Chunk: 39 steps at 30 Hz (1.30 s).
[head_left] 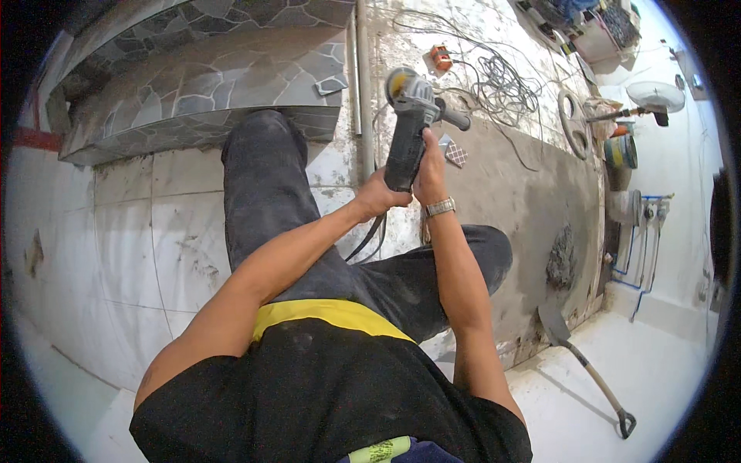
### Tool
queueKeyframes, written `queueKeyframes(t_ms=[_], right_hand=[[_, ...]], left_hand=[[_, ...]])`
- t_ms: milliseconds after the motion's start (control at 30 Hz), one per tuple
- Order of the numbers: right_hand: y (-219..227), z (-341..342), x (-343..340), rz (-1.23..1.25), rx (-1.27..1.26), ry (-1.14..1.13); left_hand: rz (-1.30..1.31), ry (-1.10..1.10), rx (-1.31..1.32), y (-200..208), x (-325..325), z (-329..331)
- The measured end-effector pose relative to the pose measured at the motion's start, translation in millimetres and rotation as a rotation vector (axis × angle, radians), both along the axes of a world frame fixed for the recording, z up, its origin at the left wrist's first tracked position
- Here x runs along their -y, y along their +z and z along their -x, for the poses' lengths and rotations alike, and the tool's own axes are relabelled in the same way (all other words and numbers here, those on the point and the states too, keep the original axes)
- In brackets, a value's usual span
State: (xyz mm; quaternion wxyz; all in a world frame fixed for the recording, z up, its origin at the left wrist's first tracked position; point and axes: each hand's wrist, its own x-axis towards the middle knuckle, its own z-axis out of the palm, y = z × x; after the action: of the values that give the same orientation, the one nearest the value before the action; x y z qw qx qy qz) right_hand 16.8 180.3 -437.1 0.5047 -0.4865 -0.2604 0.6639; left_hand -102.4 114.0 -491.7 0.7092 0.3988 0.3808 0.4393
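Both of my hands hold an angle grinder (409, 139) out in front of my knees. My left hand (378, 194) is closed round the rear end of its black body. Against the body's right side, my right hand (431, 171) grips with the thumb laid along it; a metal-band watch (441, 206) is on that wrist. The grinder's grey head points away from me, with a yellowish disc (399, 82) at its tip and a side handle (454, 115) sticking out to the right. A dark power cord (369, 238) hangs from its rear.
Stone-patterned steps (231, 89) rise at the far left. Beyond the grinder lie an orange socket box (441, 57) and tangled cable (502, 85). Grey mortar (525, 201) covers the floor at right, with a small tile piece (456, 153) and a mortar heap (561, 261). A shovel (590, 370) lies near right.
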Motion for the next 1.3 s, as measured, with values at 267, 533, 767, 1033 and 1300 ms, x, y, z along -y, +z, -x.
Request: queueKeyframes(t_ms=[267, 533, 767, 1033, 1300], right_hand=[[27.2, 12.8, 14.4, -0.190, 0.241, 0.106], [25.3, 13.6, 9.4, -0.162, 0.485, -0.001], [17.8, -5.4, 0.5, -0.294, 0.663, -0.095], [28.3, 5.4, -2.1, -0.193, 0.801, 0.002], [27.4, 7.6, 2.7, -0.291, 0.939, 0.052]], left_hand=[[-0.111, 0.019, -0.116, 7.0, -2.2, 10.5], [-0.378, 0.021, -0.458, 16.2, -6.1, 22.9], [-0.644, 0.316, -1.129, 59.6, -95.4, 158.3], [-0.878, 0.174, -1.171, 18.6, -128.9, 196.0], [-0.775, 0.246, -1.082, 23.0, -123.6, 185.0]])
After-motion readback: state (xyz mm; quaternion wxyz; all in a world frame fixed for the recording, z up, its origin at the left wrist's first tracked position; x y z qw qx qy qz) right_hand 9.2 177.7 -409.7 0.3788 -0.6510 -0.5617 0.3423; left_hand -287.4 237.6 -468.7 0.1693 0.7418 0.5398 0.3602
